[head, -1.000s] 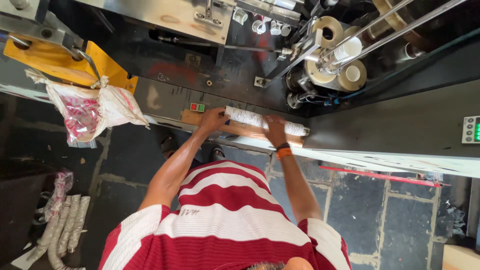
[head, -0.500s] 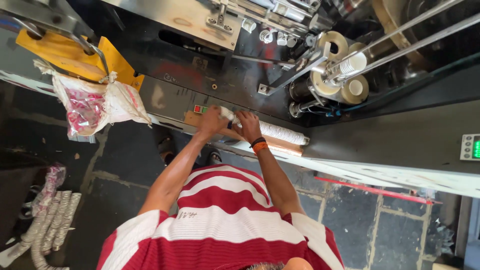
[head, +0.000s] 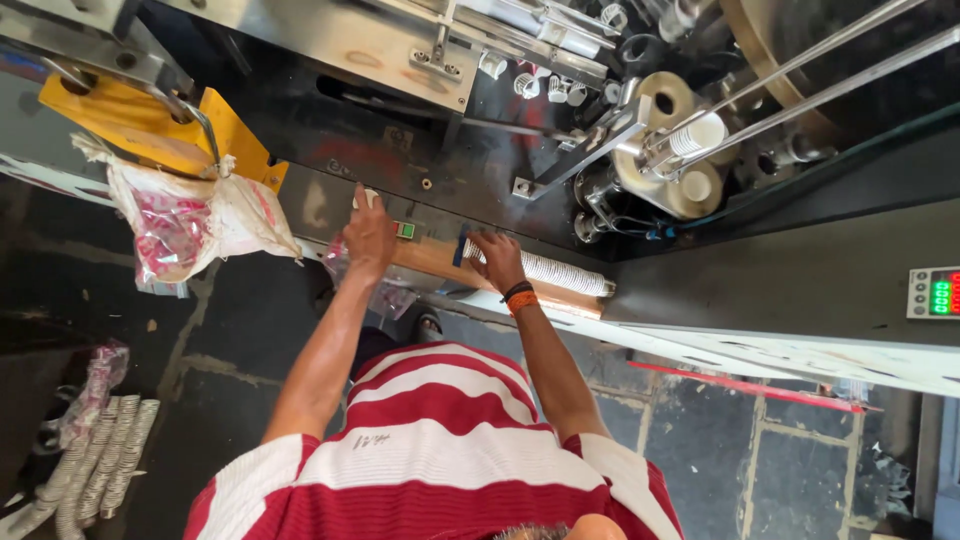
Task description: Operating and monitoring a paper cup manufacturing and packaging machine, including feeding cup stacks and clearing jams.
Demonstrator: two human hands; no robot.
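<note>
Both hands have parted: the left hand (head: pixel 370 235) now grips a plastic bag (head: pixel 385 292), the right hand (head: pixel 497 262) clasps the cup stack (head: pixel 555 270).

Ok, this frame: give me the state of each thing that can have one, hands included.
Left hand: raised at the machine's panel, fingers closed, grip unclear.
Right hand: resting on the left end of the cup stack.
Cup stack: lying on its side on the wooden ledge.
Plastic bag: hanging from the yellow bracket, filled.
Display: lit.
</note>
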